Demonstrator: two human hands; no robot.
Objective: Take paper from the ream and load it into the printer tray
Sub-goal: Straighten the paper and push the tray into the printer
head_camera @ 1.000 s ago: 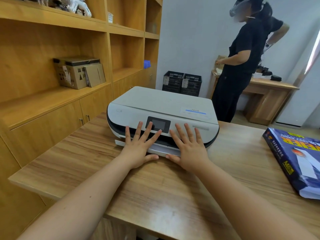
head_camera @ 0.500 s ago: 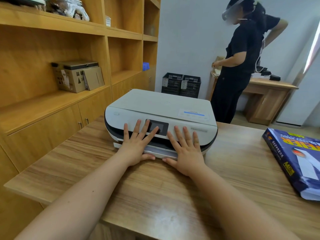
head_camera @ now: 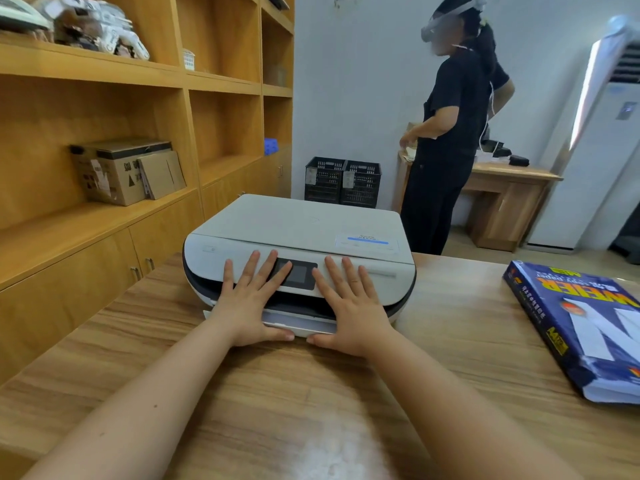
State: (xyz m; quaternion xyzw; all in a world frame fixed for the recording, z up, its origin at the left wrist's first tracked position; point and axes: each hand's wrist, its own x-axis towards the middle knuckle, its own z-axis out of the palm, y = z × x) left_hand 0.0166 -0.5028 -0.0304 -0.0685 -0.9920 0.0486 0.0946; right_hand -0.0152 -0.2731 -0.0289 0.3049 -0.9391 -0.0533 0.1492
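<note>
Both hands lie flat against the front of the printer [head_camera: 301, 244], fingers spread and pinching nothing. The left hand [head_camera: 251, 299] sits to the left of the printer's small dark screen [head_camera: 296, 273], the right hand [head_camera: 349, 306] to the right of it, and both thumbs rest along the front lip of the paper tray [head_camera: 299, 325], which juts out a little from the printer's base. Placed evenly either side of the middle like this, the hands look set to move the tray squarely, without skewing it; whether they push or pull cannot be told.

The ream [head_camera: 581, 327], in its blue wrapper, lies flat on the wooden table [head_camera: 311, 410], well to the right of the printer and apart from both hands. Its long axis runs from the far side of the table toward the near right edge, angled relative to the printer's front. The near end looks open, with white sheet edges showing.
</note>
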